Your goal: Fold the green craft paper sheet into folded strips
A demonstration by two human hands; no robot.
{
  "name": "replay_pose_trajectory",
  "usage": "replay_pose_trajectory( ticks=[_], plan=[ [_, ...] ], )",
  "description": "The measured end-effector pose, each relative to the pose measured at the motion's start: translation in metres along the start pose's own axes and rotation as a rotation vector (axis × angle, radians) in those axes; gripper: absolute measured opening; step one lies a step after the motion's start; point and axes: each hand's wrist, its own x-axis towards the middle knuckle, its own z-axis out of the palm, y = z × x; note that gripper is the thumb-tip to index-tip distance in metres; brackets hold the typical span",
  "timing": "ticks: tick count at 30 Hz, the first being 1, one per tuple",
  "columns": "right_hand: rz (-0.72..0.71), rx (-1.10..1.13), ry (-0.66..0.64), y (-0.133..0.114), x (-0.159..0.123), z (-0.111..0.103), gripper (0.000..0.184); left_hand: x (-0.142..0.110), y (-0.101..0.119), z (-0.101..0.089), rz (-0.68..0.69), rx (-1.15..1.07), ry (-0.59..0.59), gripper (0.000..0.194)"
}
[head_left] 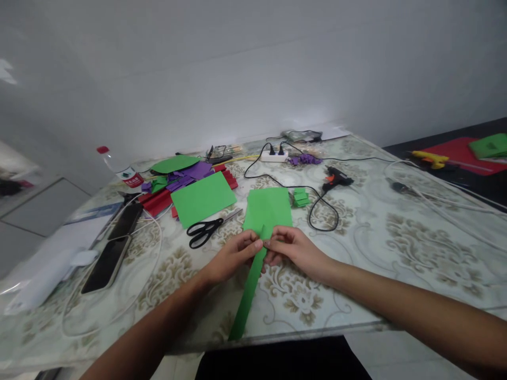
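Observation:
A long green paper strip (pixel 249 295) runs from between my hands down toward the table's front edge. My left hand (pixel 242 247) pinches it from the left, thumb on top. From the right, my right hand (pixel 283 245) pinches the same strip, with the fingertips of both hands nearly meeting. Just beyond the hands lies a green paper sheet (pixel 270 203), its near edge partly covered by them. Black-handled scissors (pixel 208 230) rest to the left of my left hand, blades pointing at the sheet. A small stack of folded green pieces (pixel 301 197) sits right of the sheet.
A black glue gun (pixel 336 178) with a looping cord lies right of centre, near a white power strip (pixel 274 156). Another green sheet (pixel 204 198) and purple strips (pixel 190 175) lie left. A bottle (pixel 125 171) and phone (pixel 106 264) are further left; a yellow glue gun (pixel 431 158) is far right.

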Motion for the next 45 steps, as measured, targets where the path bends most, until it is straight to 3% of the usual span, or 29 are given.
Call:
replay_pose_trajectory(
  ticks=[10,22,31,38,45],
  plan=[
    [-0.009,-0.016,-0.025,0.002,0.000,-0.001,0.040,0.000,-0.004,0.002,-0.049,-0.069,-0.025,0.042],
    [-0.035,0.079,-0.056,-0.002,-0.004,-0.003,0.033,-0.006,0.002,0.001,-0.046,0.138,0.039,0.036],
    [-0.088,-0.053,0.031,-0.004,-0.005,0.002,0.038,-0.008,0.003,0.004,-0.020,0.191,0.057,0.036],
    [-0.110,-0.099,0.024,-0.002,-0.006,0.001,0.037,-0.009,0.002,0.006,0.093,0.196,0.089,0.036],
    [-0.231,-0.087,0.121,0.000,-0.009,0.005,0.038,-0.011,0.003,0.007,0.109,0.139,0.114,0.033]
  ],
)
